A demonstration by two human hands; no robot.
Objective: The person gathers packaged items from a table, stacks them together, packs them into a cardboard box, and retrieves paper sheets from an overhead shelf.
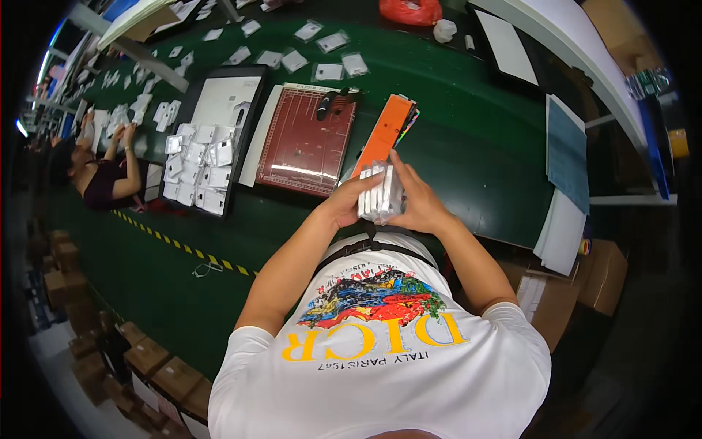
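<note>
Close in front of my body, my two hands hold a stack of small white flat items in clear plastic bags (pixel 380 194). My left hand (pixel 344 203) grips the stack from its left side, thumb along the top. My right hand (pixel 424 206) presses against the right side, its fingers pointing away from me. What the lower fingers do is hidden. Just beyond the stack lies a long orange strip (pixel 393 124) on top of other dark and coloured sheets.
Left of the orange strip is a dark red paper cutter (pixel 306 146) with a black handle (pixel 327 106). Beyond it stands a black tray (pixel 255 102) with many bagged white packets (pixel 196 164). More packets (pixel 333 42) lie scattered at the back. A co-worker (pixel 113 175) sits far left. Cardboard boxes (pixel 552 304) stand at right.
</note>
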